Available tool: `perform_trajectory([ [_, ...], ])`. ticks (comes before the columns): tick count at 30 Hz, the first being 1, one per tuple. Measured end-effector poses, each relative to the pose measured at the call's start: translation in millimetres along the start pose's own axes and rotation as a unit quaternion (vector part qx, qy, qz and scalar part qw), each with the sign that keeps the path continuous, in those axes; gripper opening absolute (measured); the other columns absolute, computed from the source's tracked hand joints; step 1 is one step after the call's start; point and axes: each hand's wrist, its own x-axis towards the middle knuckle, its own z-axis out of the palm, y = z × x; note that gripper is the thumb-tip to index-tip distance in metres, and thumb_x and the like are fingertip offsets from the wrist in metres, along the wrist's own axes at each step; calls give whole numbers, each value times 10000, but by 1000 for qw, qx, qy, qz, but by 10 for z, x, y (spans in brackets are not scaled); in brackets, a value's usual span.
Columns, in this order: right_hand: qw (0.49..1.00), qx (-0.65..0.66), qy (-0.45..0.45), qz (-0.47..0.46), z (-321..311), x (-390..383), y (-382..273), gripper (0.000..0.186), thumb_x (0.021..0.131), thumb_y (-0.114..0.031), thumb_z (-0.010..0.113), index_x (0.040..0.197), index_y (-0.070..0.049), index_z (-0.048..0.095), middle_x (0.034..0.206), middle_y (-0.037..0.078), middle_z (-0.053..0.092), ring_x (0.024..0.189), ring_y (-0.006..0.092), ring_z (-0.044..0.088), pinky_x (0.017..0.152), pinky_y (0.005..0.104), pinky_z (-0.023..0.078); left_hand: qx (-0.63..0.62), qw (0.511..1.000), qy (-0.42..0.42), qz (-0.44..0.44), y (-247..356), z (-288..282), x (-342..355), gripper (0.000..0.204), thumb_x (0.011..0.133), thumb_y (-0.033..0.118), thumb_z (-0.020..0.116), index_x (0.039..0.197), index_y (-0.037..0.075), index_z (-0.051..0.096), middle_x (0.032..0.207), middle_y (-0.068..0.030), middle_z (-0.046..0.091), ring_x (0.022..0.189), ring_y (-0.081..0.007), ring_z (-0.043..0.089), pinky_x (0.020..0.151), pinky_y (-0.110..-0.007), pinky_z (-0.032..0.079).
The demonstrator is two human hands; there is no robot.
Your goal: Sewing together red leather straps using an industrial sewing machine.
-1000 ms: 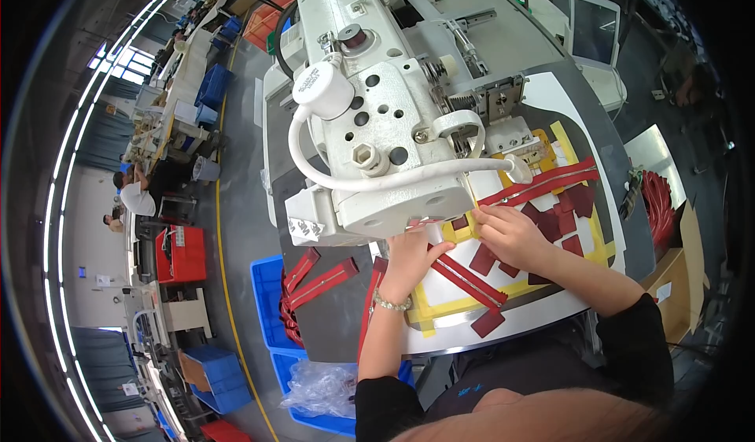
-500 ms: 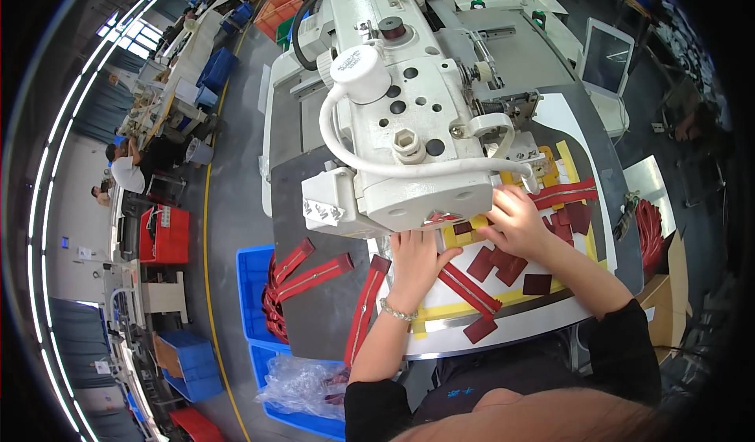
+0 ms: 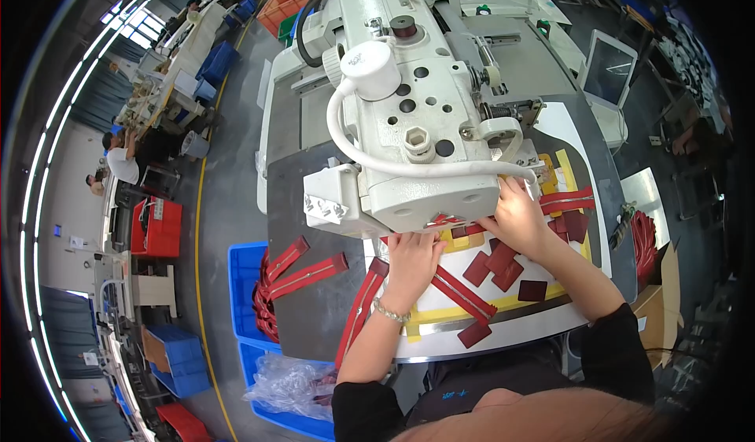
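My left hand (image 3: 412, 263) lies palm down at the front of a white sewing machine head (image 3: 429, 190), its fingers stretched forward and their tips hidden under the machine's edge. Beside it on the right, my right hand (image 3: 519, 218) reaches along the head with thumb and fingers apart. Its thumb touches a small dark red piece (image 3: 473, 229) above a yellow plate (image 3: 464, 242). A red zipper strip (image 3: 462, 294) runs from near my left thumb toward me. Several dark red fabric patches (image 3: 502, 258) lie below my right hand. The needle area is hidden.
More red zipper strips lie left, one (image 3: 363, 310) beside my left forearm and others over a blue bin (image 3: 245, 300). Another zipper (image 3: 568, 200) lies right. Clear plastic (image 3: 289, 383) fills a second bin. A cardboard box (image 3: 662, 304) and a screen (image 3: 609, 68) stand right.
My left thumb has drawn in toward its fingers. My right thumb has shifted slightly left onto the dark red piece. The whole view has tilted a little.
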Motion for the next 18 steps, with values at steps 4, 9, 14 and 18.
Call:
perform_trajectory([
  [4, 1000, -19, 2, -19, 12, 19, 32, 406, 762, -346, 741, 961, -35, 571, 1001, 106, 581, 879, 301, 635, 701, 388, 542, -32, 999, -2, 4, 30, -15, 25, 129, 853, 200, 660, 828, 83, 610, 753, -34, 639, 752, -212, 583, 797, -377, 347],
  [9, 991, 92, -36, -93, 15, 39, 45, 284, 836, -285, 680, 859, -14, 599, 942, 94, 588, 876, 294, 603, 729, 389, 523, -31, 999, 3, 8, 45, -19, 54, 124, 851, 200, 660, 813, 92, 612, 752, -30, 640, 745, -210, 586, 783, -370, 350],
  [14, 957, 267, -98, -54, -119, 108, 85, 221, 867, -223, 645, 829, -9, 607, 840, 120, 590, 851, 293, 593, 714, 378, 492, -26, 999, 28, 25, 38, -53, 61, 104, 849, 189, 659, 802, 102, 626, 766, -31, 649, 743, -201, 591, 777, -361, 352],
  [18, 940, 295, -168, 22, -147, 102, 27, 220, 878, -221, 638, 852, -3, 614, 734, 138, 622, 703, 313, 612, 733, 376, 487, -47, 998, 37, 27, 36, -49, 60, 85, 843, 171, 658, 815, 93, 641, 782, -33, 654, 744, -215, 596, 754, -361, 375],
])
